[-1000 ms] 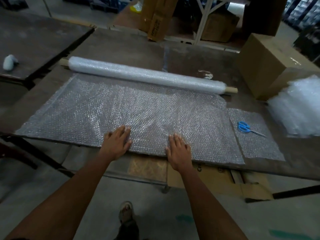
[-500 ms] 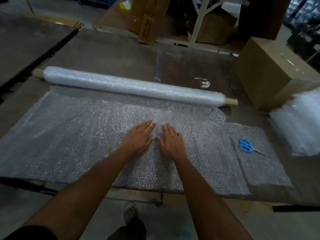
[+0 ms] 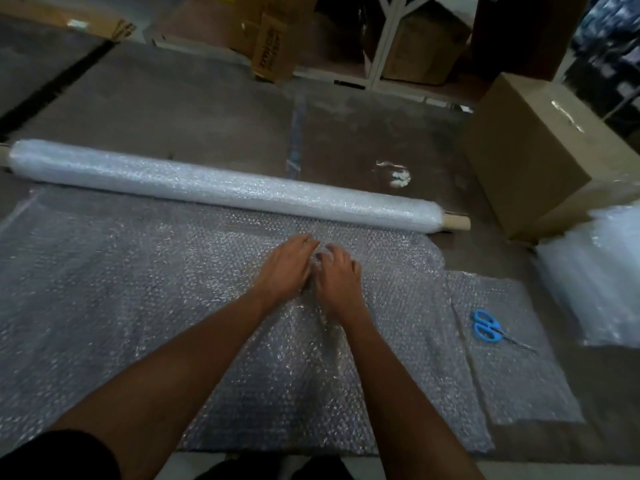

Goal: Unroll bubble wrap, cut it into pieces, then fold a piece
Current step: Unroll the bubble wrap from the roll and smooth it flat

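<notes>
A long roll of bubble wrap [image 3: 221, 187] lies across the table [image 3: 207, 109] on a cardboard core. Its unrolled sheet [image 3: 138, 289] spreads from the roll toward me, as far as the table's near edge. My left hand [image 3: 287, 268] and my right hand [image 3: 337, 275] sit side by side in the middle of the sheet, just short of the roll. Their fingers are curled and pinch a small raised ridge of wrap between them. Blue-handled scissors [image 3: 486, 325] lie to the right on a smaller cut piece [image 3: 519, 375].
A large cardboard box [image 3: 540, 150] stands at the table's right rear. A pile of clear wrap [image 3: 595, 271] lies at the right edge. More boxes and a white shelf frame [image 3: 384, 39] stand beyond the table. A second table [image 3: 34, 64] is at the left.
Both hands slid from the sheet's near edge up to its middle and came together. Their flat fingers have curled and bunched the wrap between them.
</notes>
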